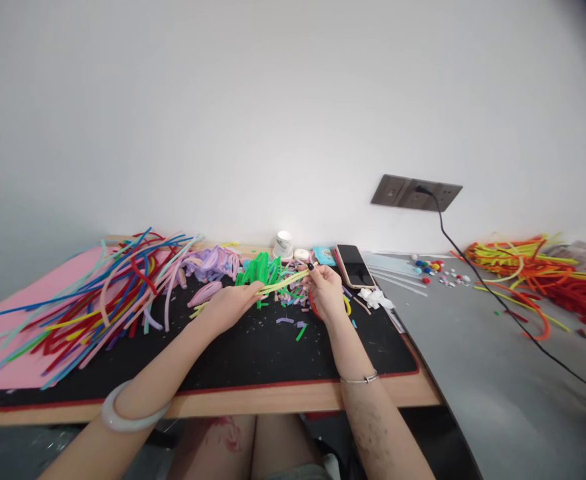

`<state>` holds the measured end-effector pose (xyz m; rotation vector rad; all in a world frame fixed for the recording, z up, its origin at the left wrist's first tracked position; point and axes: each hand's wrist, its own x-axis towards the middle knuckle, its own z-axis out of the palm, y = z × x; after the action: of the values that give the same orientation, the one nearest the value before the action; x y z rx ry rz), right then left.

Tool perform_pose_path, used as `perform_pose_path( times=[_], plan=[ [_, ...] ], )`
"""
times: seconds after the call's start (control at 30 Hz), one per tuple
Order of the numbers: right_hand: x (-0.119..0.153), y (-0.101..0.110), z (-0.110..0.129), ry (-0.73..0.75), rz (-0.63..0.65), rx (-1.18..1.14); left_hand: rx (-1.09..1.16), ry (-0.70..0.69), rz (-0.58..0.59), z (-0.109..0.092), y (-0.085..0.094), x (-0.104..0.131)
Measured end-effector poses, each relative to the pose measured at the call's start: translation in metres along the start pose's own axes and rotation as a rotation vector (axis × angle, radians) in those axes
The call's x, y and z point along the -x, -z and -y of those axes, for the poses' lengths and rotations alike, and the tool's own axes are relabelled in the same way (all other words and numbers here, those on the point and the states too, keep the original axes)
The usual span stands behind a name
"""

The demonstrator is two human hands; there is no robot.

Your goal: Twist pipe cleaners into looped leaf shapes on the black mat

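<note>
Pale yellow pipe cleaners [283, 285] stretch between my two hands above a black mat [253, 353]. My left hand [233, 303] is closed round their left end. At the other end, my right hand [323, 287] pinches them between thumb and fingers. How many strands there are, I cannot tell. Just behind lies a bundle of bright green pipe cleaners [260, 268]. Short cut pieces [293, 293] in purple, pink and green are scattered under and around the hands. Something red and round-edged [314, 308] shows partly behind my right hand.
Many coloured pipe cleaners [107, 300] spread over pink sheets [3, 360] at left. Purple coils [213, 262], a paper cup [283, 244] and a phone [355, 267] stand or lie behind. A black cable [493, 293] crosses the grey table [473, 373], near orange and red bundles [537, 267].
</note>
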<state>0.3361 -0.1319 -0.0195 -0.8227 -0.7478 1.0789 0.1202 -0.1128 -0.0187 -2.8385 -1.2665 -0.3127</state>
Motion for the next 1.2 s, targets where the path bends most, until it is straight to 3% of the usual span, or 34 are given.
perform_pose_path(
  times=[0.37, 0.6, 0.83, 1.2],
  plan=[
    [0.002, -0.002, 0.001, -0.156, 0.133, -0.225, 0.054, 0.093, -0.118, 0.002, 0.001, -0.006],
    [0.018, -0.025, -0.019, -0.222, 0.321, -0.022, 0.094, 0.069, -0.019, -0.006, 0.000, -0.010],
    [0.016, -0.030, -0.037, -0.069, 0.302, 0.213, 0.138, 0.027, 0.074, -0.007, -0.005, -0.011],
    [0.016, -0.029, -0.041, -0.101, 0.294, 0.223, 0.221, 0.024, 0.062, -0.003, -0.006, -0.011]
  ],
)
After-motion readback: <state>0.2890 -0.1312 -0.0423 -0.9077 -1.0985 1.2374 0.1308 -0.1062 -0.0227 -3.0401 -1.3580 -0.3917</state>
